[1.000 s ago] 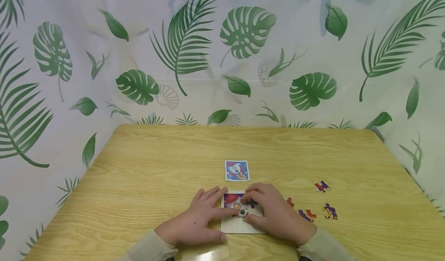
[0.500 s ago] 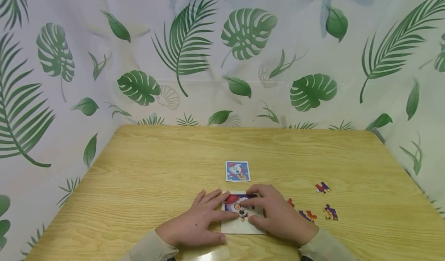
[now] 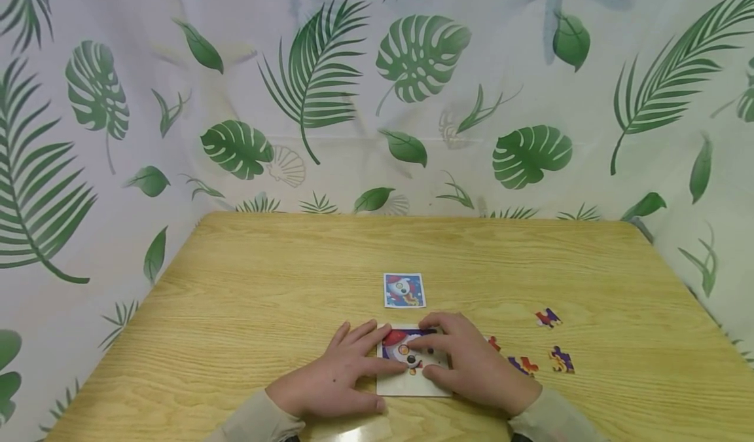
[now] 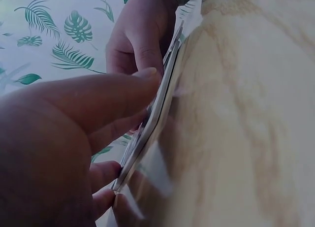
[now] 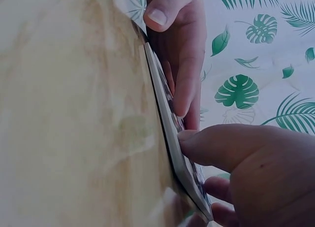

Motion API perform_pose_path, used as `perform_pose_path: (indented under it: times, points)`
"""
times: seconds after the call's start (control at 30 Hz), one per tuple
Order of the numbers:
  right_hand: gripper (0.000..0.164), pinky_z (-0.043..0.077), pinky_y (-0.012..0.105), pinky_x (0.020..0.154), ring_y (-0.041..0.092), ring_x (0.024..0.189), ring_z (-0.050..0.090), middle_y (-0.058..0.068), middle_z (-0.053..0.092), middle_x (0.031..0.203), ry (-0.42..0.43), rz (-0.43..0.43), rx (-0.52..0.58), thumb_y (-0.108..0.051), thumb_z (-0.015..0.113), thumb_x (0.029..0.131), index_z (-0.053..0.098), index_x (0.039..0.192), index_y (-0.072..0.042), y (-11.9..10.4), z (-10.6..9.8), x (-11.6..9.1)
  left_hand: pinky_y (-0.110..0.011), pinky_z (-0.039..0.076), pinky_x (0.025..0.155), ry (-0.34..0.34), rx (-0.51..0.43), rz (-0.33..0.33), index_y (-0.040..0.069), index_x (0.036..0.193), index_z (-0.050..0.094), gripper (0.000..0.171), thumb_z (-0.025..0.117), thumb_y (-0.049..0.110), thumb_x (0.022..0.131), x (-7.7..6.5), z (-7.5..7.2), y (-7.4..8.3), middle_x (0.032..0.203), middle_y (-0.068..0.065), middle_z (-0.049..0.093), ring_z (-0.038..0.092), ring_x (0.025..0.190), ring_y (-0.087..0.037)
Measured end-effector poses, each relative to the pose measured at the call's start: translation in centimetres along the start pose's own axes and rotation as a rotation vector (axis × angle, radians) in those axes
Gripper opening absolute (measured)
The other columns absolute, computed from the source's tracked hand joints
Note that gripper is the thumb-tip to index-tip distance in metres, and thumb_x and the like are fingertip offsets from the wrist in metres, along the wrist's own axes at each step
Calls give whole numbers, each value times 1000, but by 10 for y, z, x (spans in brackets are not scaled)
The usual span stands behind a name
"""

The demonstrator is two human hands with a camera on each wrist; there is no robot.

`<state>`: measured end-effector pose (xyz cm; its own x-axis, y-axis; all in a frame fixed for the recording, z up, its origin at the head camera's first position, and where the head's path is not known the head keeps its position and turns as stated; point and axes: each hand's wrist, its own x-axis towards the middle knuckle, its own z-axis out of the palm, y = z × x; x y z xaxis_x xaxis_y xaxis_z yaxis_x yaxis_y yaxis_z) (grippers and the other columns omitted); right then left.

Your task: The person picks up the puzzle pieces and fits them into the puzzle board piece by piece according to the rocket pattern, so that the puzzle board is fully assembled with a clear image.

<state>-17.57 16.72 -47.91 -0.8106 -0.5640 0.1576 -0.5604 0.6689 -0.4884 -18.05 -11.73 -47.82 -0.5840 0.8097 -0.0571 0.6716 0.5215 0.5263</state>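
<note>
A partly filled jigsaw puzzle in its pale tray point(image 3: 406, 386) lies near the table's front, showing a white cartoon figure with a red top. My left hand point(image 3: 338, 380) rests at the tray's left side with its fingers fairly straight, the index finger touching the pieces near the dark nose. Across the right part lies my right hand point(image 3: 477, 367), fingers bent a little and tips on the assembled picture; its thumb point(image 5: 211, 143) touches the tray surface in the right wrist view. No loose piece shows between its fingertips. The hand hides the tray's right edge.
Behind the tray lies a small picture card point(image 3: 404, 291). Loose jigsaw pieces lie to the right: a purple and red piece point(image 3: 548, 317), a purple and yellow piece point(image 3: 562, 359), and others point(image 3: 523, 365) partly behind the right hand. A leaf-patterned curtain point(image 3: 353, 101) hangs beyond the table.
My right hand's fingers have spread and shifted slightly, and the dark piece that was under them now sits in the picture. The left hand has kept its place.
</note>
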Motion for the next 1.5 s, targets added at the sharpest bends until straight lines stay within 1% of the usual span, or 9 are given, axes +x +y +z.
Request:
perform_pose_path:
  times: [0.17, 0.27, 0.43, 0.57, 0.77, 0.97, 1.17, 1.33, 1.5]
  points:
    - [34, 38, 57, 108, 28, 133, 44, 0, 49, 144, -32, 102, 28, -32, 74, 92, 71, 126, -31, 0, -3, 1, -68, 1, 117, 2, 8, -1, 43, 150, 48, 56, 59, 56, 96, -1, 0, -2, 169, -5, 11, 5, 154, -30]
    - [33, 38, 57, 110, 29, 135, 44, 0, 49, 144, -25, 164, 44, -32, 74, 92, 70, 125, -29, 3, -8, -1, -65, 1, 118, 8, 9, -4, 43, 150, 48, 57, 60, 56, 96, -1, 0, -3, 169, -6, 9, 5, 155, -29]
    - [34, 39, 57, 109, 31, 135, 45, 3, 50, 144, 10, 212, 43, -27, 73, 93, 69, 127, -26, 16, -20, -8, -58, -2, 120, 10, -9, -43, 45, 150, 47, 58, 63, 54, 94, 1, 3, -2, 170, -4, 7, 4, 155, -25]
    - [37, 40, 59, 106, 35, 135, 44, 6, 49, 145, 25, 230, 33, -25, 71, 94, 67, 131, -22, 31, -30, -16, -57, 0, 121, 24, -3, -54, 42, 150, 48, 61, 65, 52, 92, 2, 5, -1, 169, -5, 11, 6, 155, -26]
    - [39, 42, 65, 100, 44, 133, 43, 16, 48, 145, 64, 269, 20, -26, 71, 95, 66, 133, -15, 60, -49, -36, -59, 1, 120, 27, -13, -54, 40, 150, 49, 63, 69, 49, 91, 3, 6, -2, 169, -6, 14, 10, 154, -28]
    - [45, 46, 66, 93, 50, 125, 46, 24, 47, 142, 93, 321, 6, -32, 70, 97, 64, 134, -7, 99, -73, -60, -60, 0, 120, 27, -24, -62, 42, 150, 48, 64, 71, 49, 90, 3, 6, -3, 169, -5, 14, 10, 154, -27]
    - [55, 36, 74, 96, 53, 130, 40, 25, 45, 143, 74, 423, 4, -40, 67, 98, 58, 140, -6, 129, -90, -82, -59, 0, 120, 32, -28, -59, 42, 150, 48, 65, 72, 47, 89, 2, 4, -3, 169, -3, 13, 9, 154, -26]
    - [54, 34, 75, 95, 54, 128, 38, 28, 46, 141, 92, 430, -29, -37, 69, 96, 61, 136, -2, 137, -98, -91, -59, -1, 120, 39, -36, -59, 41, 151, 46, 68, 73, 45, 89, 2, 2, -2, 169, -3, 13, 9, 154, -26]
    - [50, 32, 77, 94, 56, 128, 36, 28, 43, 142, 82, 419, -26, -37, 71, 95, 64, 133, -5, 137, -100, -90, -57, -1, 121, 41, -46, -77, 41, 153, 45, 71, 74, 43, 88, 0, 0, -2, 169, -3, 12, 8, 154, -24]
